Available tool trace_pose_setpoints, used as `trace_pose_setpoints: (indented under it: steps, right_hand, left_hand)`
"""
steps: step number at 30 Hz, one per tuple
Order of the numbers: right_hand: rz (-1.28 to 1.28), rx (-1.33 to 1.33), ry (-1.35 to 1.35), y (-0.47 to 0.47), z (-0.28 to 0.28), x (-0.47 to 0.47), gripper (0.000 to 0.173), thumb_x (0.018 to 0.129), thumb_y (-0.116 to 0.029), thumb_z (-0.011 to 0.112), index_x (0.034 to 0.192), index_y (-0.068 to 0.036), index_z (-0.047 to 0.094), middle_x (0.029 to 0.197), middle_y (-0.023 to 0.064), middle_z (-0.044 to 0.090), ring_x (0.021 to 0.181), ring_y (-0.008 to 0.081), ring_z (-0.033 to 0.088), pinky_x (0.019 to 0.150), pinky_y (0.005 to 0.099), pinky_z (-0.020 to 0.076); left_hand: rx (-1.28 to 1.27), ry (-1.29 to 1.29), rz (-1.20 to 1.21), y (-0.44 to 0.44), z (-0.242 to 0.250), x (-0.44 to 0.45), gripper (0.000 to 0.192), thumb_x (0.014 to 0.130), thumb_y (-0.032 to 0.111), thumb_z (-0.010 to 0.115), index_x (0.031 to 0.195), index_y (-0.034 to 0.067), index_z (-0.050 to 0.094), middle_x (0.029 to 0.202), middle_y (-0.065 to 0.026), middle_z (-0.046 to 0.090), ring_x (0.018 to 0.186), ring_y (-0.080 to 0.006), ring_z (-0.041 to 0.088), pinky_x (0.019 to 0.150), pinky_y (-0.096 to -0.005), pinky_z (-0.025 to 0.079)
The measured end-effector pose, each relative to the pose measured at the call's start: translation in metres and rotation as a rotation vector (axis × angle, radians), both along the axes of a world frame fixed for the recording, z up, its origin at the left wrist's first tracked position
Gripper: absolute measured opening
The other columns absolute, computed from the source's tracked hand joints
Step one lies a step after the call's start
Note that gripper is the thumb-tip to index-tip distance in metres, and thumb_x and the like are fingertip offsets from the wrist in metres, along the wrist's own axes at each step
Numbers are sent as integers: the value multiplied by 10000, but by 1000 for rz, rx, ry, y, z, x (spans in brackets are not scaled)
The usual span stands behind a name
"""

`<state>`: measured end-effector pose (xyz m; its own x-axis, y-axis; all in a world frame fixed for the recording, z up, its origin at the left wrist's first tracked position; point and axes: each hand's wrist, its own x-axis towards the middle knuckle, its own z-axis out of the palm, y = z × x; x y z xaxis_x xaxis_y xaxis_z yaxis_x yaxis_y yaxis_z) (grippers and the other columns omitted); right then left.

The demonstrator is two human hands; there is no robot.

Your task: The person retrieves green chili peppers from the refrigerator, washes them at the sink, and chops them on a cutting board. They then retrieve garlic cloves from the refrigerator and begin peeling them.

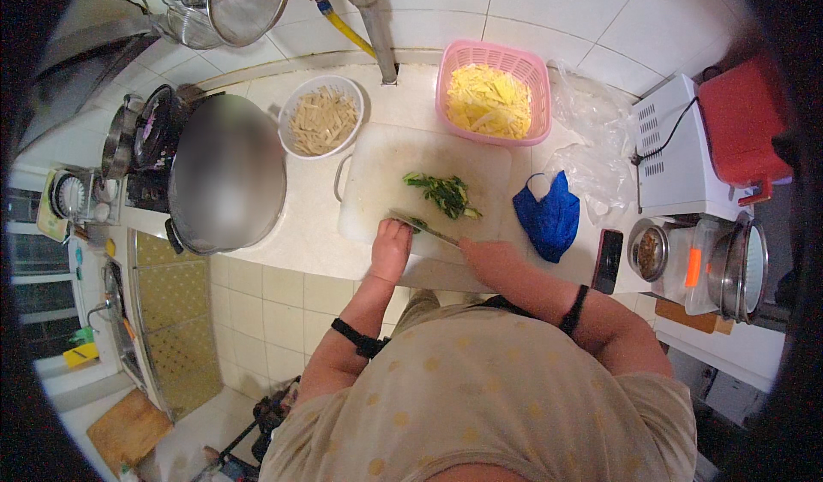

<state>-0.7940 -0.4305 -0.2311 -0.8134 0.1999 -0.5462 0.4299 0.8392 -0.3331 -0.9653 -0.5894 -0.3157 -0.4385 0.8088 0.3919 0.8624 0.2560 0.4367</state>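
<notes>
On the white cutting board (379,154), my right hand (488,260) is closed around the handle end of a kitchen knife (427,228), whose blade points left. Beside the blade tip, my left hand (391,247) rests near the board's front edge, fingers bent against dark green leafy vegetable pieces (418,223). Its fingers partly cover these pieces, so a grip on them cannot be made out. Behind the knife lies a small heap of chopped greens (450,196).
Behind the board are a white bowl of pale strips (323,120) and a pink basket of yellow shreds (492,99). A blue bag (550,218), clear plastic (598,154) and a phone (606,261) lie right. A large metal pan (225,179) stands left.
</notes>
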Motion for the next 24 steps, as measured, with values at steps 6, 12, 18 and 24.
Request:
trace_pose_setpoints:
  steps: [6,12,18,24]
  right_hand:
    - [26,-13,91,2,-29,-18,235,921,-168,434,1110,-47,503,938,216,664,846,399,662,728,535,518]
    - [-9,-40,18,6,-7,-6,228,915,-164,434,1089,-32,499,908,230,660,830,406,658,714,539,518]
    - [-38,-107,158,-5,-25,-13,198,907,-162,436,999,-19,537,890,246,662,822,403,665,692,531,526]
    - [-139,-33,158,-2,-37,-25,217,940,-253,444,1001,-60,523,808,234,649,760,416,646,652,540,497]
  left_hand:
    - [23,-11,-14,1,2,-1,98,759,39,649,848,26,610,920,-118,603,905,-320,551,775,-390,495]
    - [30,-17,-21,1,-1,-2,112,752,29,649,857,21,611,912,-128,602,900,-326,550,777,-397,491]
    - [20,-77,-34,-1,1,-4,154,726,6,655,875,-2,615,896,-159,591,908,-348,541,797,-421,476]
    - [51,-73,-31,-5,6,-5,165,738,-2,639,900,21,622,917,-163,588,928,-355,542,817,-438,467]
